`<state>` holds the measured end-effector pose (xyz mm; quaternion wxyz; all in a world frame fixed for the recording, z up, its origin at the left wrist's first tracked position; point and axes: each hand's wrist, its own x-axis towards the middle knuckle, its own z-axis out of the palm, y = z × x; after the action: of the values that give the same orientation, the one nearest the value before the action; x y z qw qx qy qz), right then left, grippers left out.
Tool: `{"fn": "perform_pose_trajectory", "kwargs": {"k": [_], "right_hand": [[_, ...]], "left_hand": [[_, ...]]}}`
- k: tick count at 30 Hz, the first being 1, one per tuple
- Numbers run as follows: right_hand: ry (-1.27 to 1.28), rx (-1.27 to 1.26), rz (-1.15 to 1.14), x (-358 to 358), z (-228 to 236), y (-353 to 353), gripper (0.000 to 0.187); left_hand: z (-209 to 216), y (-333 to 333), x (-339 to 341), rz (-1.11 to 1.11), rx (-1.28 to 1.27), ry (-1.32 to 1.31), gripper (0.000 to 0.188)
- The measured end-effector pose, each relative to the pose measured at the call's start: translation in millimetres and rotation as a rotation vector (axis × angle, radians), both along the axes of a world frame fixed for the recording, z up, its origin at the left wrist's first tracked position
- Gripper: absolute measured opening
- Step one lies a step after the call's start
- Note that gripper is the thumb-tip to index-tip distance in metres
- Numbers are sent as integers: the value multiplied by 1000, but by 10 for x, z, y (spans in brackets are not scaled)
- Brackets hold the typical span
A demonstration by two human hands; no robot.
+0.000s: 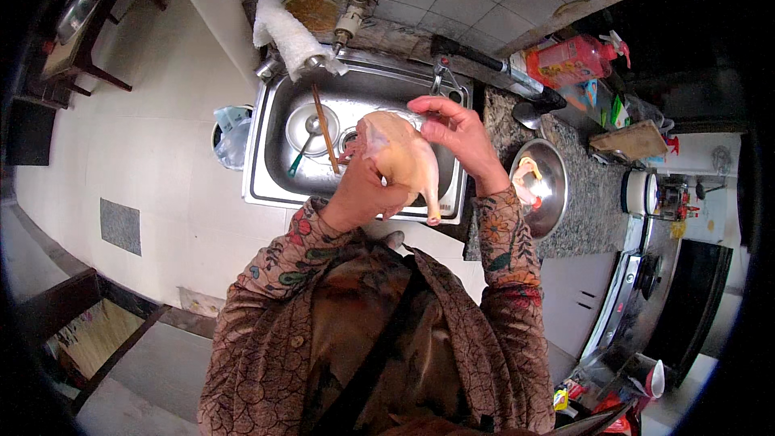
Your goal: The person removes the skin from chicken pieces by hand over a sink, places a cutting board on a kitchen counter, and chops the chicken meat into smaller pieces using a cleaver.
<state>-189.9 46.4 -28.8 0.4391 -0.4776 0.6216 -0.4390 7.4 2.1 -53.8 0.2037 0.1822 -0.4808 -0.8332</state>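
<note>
My left hand (367, 192) is closed on a raw, plucked chicken (397, 149), held over the near part of the steel sink (278, 125). One leg of the bird points down toward me, past the sink's front rim. At the chicken's upper right edge is my right hand (456, 136), thumb and fingers bent together. Something pale and shiny shows at its fingertips, too unclear to name. In the sink basin lie a pale round dish (300, 125), a spoon with a green handle (297, 163) and wooden chopsticks (324, 125).
A steel bowl (550, 210) with raw poultry pieces (526, 184) stands on the speckled counter (585, 194) at right. Behind the sink are a faucet (440, 73), a white towel (284, 36) and a pink pump bottle (569, 60). A bin (232, 137) with plastic bags stands left of the sink.
</note>
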Motion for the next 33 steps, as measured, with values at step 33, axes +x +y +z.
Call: {"fn": "perform_pose_trajectory", "kwargs": {"k": [33], "right_hand": [[-211,-66,-440,-98,-57,105,12]], "left_hand": [[-90,-188,-126,127,574,245,48]]}}
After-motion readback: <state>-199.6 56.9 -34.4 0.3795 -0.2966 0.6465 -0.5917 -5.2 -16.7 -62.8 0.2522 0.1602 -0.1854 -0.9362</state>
